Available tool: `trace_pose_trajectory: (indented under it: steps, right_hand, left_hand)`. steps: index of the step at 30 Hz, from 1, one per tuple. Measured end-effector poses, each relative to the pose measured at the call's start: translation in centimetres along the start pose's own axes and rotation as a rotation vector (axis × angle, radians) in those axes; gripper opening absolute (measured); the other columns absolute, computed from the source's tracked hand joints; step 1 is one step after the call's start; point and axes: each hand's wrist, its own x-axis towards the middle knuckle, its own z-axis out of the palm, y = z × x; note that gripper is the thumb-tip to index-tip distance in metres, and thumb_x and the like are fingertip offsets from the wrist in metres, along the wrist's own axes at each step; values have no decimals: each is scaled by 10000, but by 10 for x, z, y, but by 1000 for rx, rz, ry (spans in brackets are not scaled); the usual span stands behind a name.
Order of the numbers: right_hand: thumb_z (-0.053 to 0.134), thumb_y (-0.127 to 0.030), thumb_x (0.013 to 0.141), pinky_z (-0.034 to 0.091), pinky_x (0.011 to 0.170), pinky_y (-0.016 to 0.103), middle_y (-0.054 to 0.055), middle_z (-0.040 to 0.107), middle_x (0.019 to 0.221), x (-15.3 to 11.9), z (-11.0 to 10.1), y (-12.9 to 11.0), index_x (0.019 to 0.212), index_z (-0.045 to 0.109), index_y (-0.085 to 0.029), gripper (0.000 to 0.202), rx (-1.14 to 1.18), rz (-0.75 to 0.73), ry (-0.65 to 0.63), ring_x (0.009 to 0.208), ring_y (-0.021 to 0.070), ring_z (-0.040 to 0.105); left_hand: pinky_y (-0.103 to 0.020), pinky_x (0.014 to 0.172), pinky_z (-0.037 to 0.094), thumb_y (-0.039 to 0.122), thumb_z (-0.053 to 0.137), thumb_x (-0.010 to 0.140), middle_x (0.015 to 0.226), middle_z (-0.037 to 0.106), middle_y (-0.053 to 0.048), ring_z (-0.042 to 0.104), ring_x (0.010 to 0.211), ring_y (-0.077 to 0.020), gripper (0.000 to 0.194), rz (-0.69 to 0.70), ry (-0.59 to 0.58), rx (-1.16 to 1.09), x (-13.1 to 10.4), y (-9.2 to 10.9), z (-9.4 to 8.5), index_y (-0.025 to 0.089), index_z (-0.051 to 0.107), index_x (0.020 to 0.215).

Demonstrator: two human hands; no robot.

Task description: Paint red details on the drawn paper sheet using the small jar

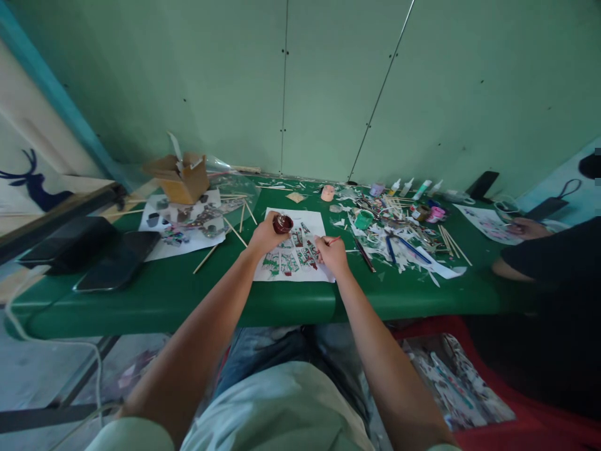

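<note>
My left hand (263,237) is closed around a small jar of dark red paint (283,223), tilted over the top left of a white paper sheet (317,218). Small cut pieces painted in green, red and white (287,263) lie across that sheet. Near its right edge, my right hand (332,254) pinches a thin paintbrush (334,240) with a reddish handle; its tip is too small to make out. A dark brush or pen (365,255) lies on the table just right of that hand.
Pliers (390,245), an open green paint jar (363,218), glue bottles (421,190) and scraps crowd the right side. Left are a cardboard box (185,178), wooden sticks (235,232), another sheet with pieces (206,244) and a phone (117,260). A co-worker's hand (528,228) is far right.
</note>
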Motion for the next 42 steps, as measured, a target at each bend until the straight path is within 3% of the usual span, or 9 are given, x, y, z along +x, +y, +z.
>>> trace_pose_trajectory:
  steps: [23, 34, 42]
  right_hand:
    - [536, -435, 749, 360, 344, 224, -54, 418, 310, 0, 0, 2, 478, 459, -192, 372, 50, 19, 2, 276, 100, 413]
    - [532, -510, 747, 395, 329, 242, -63, 400, 323, 0, -2, -1, 507, 446, -205, 398, 236, 107, 134, 264, 89, 367]
    - [504, -550, 762, 382, 338, 245, -58, 406, 355, 1, -3, 0, 527, 440, -212, 416, 225, 14, 172, 294, 94, 386]
  left_hand:
    - [-326, 736, 434, 389, 691, 599, 1005, 626, -59, 606, 917, -254, 575, 4, -10, -2, 0, 0, -1, 241, 416, 1082]
    - [-326, 758, 446, 386, 686, 613, 1036, 620, -75, 604, 941, -250, 589, -1, -11, -26, 0, 1, -2, 228, 408, 1107]
    - [-332, 763, 448, 417, 681, 627, 1034, 625, -87, 598, 970, -270, 587, -10, -40, 20, -2, 3, -3, 231, 416, 1116]
